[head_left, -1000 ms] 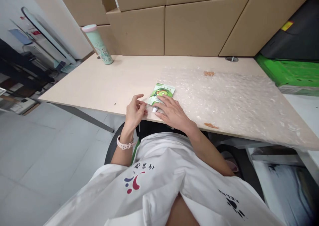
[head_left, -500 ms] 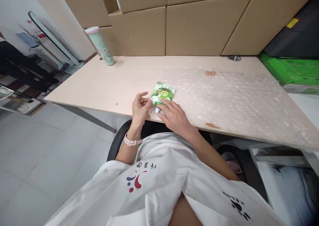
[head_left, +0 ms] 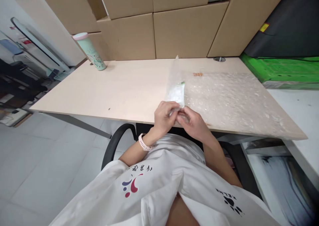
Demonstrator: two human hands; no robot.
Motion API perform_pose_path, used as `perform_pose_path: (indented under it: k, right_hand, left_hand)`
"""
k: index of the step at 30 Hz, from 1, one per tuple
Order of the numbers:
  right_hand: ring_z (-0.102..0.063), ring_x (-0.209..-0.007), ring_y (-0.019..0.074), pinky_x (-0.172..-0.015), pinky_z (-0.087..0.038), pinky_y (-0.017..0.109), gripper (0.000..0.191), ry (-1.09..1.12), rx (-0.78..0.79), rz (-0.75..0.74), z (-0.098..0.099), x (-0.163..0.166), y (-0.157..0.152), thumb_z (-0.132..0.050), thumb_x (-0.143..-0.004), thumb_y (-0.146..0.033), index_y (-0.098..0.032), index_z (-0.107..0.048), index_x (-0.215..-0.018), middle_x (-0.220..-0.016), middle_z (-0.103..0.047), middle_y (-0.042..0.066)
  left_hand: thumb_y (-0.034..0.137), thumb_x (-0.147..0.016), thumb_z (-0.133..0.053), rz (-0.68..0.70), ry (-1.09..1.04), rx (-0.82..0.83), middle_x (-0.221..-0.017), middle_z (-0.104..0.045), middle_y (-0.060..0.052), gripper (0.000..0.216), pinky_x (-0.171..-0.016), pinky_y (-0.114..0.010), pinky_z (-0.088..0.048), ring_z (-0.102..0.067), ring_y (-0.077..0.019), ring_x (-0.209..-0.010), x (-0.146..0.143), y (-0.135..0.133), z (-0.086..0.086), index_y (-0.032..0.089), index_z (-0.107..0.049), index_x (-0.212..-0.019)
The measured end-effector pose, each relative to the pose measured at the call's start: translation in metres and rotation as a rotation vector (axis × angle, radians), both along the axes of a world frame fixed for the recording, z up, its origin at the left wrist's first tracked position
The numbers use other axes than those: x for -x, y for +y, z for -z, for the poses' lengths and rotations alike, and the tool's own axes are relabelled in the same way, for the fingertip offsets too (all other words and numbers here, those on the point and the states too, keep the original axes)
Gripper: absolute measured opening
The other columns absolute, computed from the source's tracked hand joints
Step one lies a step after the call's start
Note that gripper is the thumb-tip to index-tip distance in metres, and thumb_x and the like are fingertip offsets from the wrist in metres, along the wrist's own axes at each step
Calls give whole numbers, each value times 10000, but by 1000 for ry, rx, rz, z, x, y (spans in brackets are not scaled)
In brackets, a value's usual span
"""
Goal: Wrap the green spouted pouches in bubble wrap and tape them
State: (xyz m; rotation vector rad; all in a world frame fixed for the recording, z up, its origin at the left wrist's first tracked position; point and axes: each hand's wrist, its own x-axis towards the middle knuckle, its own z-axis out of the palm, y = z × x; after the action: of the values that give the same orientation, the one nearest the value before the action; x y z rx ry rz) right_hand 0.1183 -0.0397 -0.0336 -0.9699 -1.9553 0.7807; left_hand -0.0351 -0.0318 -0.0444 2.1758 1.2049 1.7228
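Clear bubble wrap (head_left: pixel 234 99) covers the right part of the pale, straight-edged desk (head_left: pixel 132 89), and we note a translucent flap (head_left: pixel 174 71) of film rising at its left side. We find the flat white-and-green pouch (head_left: pixel 176 94) near the front of the desk, beside this flap, its near end at our fingers; its left part looks hazy, and we cannot tell how far the film wraps it. Our left hand (head_left: pixel 164 116), with a pale pink watch strap (head_left: pixel 144 143) at the wrist, holds that near end, thumb and fingers drawn in narrow. Our right hand (head_left: pixel 194 122) meets it there, thumb and forefinger likewise pinched narrow on the pouch; which fingertips press film is too small for us to tell. Beyond the pouch, we record a small orange-brown strip (head_left: pixel 198 74) by the wrap's far edge. At far left we see a mint-green cylindrical tumbler with a pink lid (head_left: pixel 91 55), standing before brown cardboard boxes (head_left: pixel 129 38).
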Motion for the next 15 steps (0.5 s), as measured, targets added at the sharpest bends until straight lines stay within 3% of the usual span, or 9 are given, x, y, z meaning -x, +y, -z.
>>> perform_pose_path:
  k: [4, 9, 15]
  right_hand:
    - [-677, -942, 225, -812, -532, 371, 264, -163, -122, 216, -1, -26, -3, -464, -972, -283, -206, -648, -799, -1081, -692, 89]
    - [-656, -1019, 274, -912, -514, 446, 217, -224, -311, 521, 0, -39, -1, -495, -965, -275, -206, -698, -995, -1061, -732, 91]
    - [-577, -1264, 266, -1046, -472, 467, 343, -243, -332, 309, 9, -28, 9, -417, -1010, -291, -183, -675, -1210, -1329, -657, 113]
  left_hand:
    - [41, -874, -538, 47, 291, 19, -898, -722, -30, 193, -770, -306, -508, -586, -176, -849, -13, 7, 11, 184, -661, -916]
    - [40, -885, -544, 29, 404, -12, -942, -715, -45, 210, -758, -300, -500, -545, -185, -863, -17, 9, 16, 182, -696, -906]
    - [67, -895, -523, 74, 471, 69, -924, -710, -49, 234, -773, -328, -511, -541, -188, -837, -16, 8, 10, 194, -719, -880]
